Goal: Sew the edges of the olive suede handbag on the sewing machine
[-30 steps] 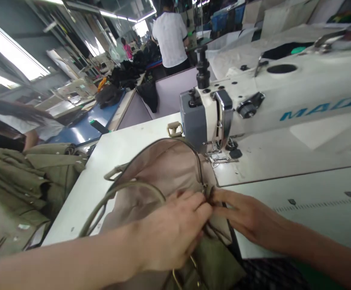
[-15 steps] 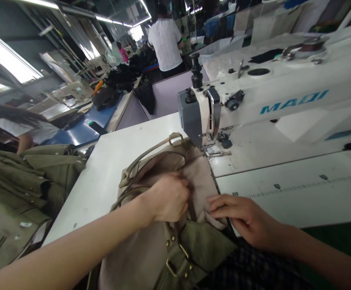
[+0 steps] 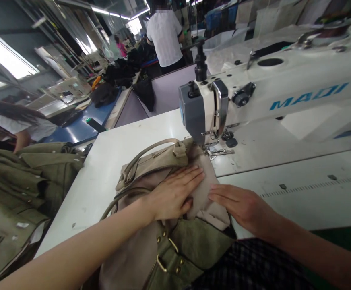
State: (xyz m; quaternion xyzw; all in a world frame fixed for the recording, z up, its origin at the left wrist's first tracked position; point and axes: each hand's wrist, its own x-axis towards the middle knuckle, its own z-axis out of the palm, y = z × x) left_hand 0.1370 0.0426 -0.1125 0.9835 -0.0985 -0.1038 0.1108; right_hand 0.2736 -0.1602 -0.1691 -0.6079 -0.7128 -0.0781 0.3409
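An olive and beige bag [image 3: 151, 241] lies on the white sewing table [image 3: 127, 141], its beige lining pushed up to the needle foot [image 3: 213, 147] of a white sewing machine [image 3: 284, 92]. My left hand [image 3: 172, 193] rests flat on the lining with fingers spread toward the needle. My right hand [image 3: 242, 207] lies flat on the bag's right edge beside it. A beige handle [image 3: 145, 155] arches over the bag's far side. Brass buckles [image 3: 166, 251] show on the olive flap near me.
A stack of olive bags [image 3: 15, 189] sits to my left. A person in a white shirt [image 3: 165, 34] stands at the far tables with dark fabric piles [image 3: 115, 80]. Another person's arm [image 3: 21, 139] shows at the left. A ruler strip [image 3: 308, 186] runs along the table front.
My left hand has opened from a grip on the lining to lie flat on it. The bag has shifted toward the needle, and the handle now lies by the machine head.
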